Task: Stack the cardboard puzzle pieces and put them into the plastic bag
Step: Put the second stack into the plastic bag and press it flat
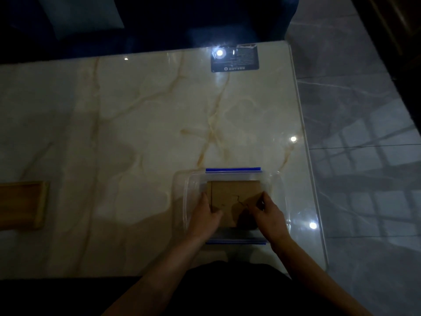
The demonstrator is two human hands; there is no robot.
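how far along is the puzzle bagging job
Early. The cardboard puzzle pieces lie flat, still joined, over a clear tray with blue-edged plastic bags under them. Both hands, left and right, rest on the pieces. No stack shows; stacking and bagging remain.

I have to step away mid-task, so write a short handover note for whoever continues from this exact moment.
Left hand grips the left edge of the cardboard puzzle pieces; right hand pinches a piece at their right side.
The pieces lie flat, still fitted together, in a clear plastic container, over plastic bags with blue zip strips.
Done: nothing stacked or bagged.
Left: separate, stack, bag.
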